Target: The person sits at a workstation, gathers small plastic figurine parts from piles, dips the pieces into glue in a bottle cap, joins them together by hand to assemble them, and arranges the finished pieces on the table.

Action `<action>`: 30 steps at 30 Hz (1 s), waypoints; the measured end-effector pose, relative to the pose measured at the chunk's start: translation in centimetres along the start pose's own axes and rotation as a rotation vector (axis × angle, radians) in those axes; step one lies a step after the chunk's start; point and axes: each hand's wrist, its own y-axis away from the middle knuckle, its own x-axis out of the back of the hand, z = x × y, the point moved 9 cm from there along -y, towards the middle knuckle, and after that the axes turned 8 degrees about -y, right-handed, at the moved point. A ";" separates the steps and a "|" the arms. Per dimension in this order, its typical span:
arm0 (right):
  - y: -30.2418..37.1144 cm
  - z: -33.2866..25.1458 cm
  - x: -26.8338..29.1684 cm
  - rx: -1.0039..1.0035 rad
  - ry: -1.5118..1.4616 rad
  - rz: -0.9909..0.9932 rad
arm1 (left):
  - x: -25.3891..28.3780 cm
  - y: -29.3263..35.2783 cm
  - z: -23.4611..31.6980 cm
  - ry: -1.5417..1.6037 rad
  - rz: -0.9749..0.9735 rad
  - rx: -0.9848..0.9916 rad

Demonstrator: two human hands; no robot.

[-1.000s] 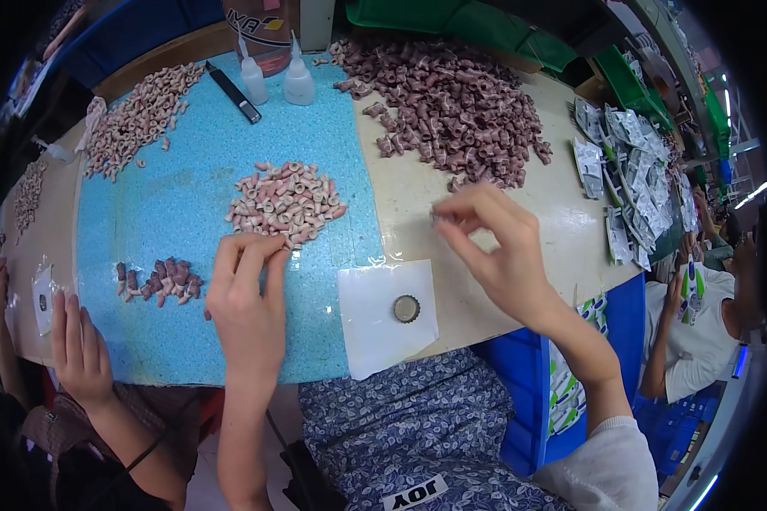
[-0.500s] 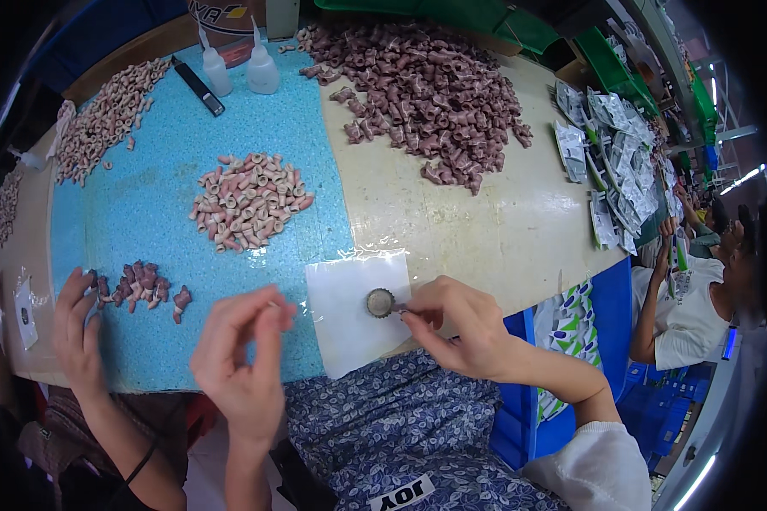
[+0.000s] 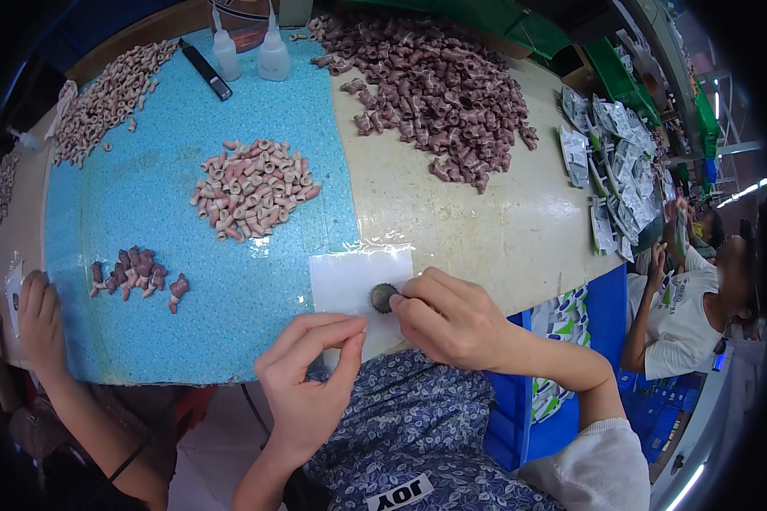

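Observation:
A small round metal bottle cap (image 3: 383, 298) with a crimped rim lies on a white sheet (image 3: 337, 277) at the table's near edge. My right hand (image 3: 456, 319) is closed in a pinch, its fingertips at the cap's right rim and covering part of it. What sits between those fingers is hidden. To the lower left of the cap, my left hand (image 3: 315, 375) is raised over the table edge with thumb and forefinger pinched together. Anything in that pinch is too small to make out.
Beyond lie a pile of pinkish tubular pieces (image 3: 251, 187), a few dark reddish pieces (image 3: 136, 271), and a large heap of brownish-purple pieces (image 3: 443, 94). Squeeze bottles (image 3: 273, 58) stand at the back, silvery packets (image 3: 618, 162) at right. A co-worker's hand (image 3: 43, 319) rests at left.
My left hand has moved right, toward the cap. My right fingertips have shifted slightly left onto the cap's rim. The co-worker's hand has drawn left, away from the dark pieces.

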 end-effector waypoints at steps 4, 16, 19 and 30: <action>-0.2 -0.5 -0.2 0.057 0.039 -0.066 | -0.3 0.0 0.1 0.005 0.001 0.001; 1.8 4.3 1.2 -0.566 -0.571 0.129 | -1.4 0.0 -0.2 0.058 -0.067 0.034; 2.3 4.5 1.2 -0.591 -0.734 0.206 | -1.7 0.2 -0.7 0.209 -0.046 0.113; 1.2 1.8 2.6 -0.370 -0.722 0.352 | -2.1 0.6 -0.4 0.493 -0.021 0.145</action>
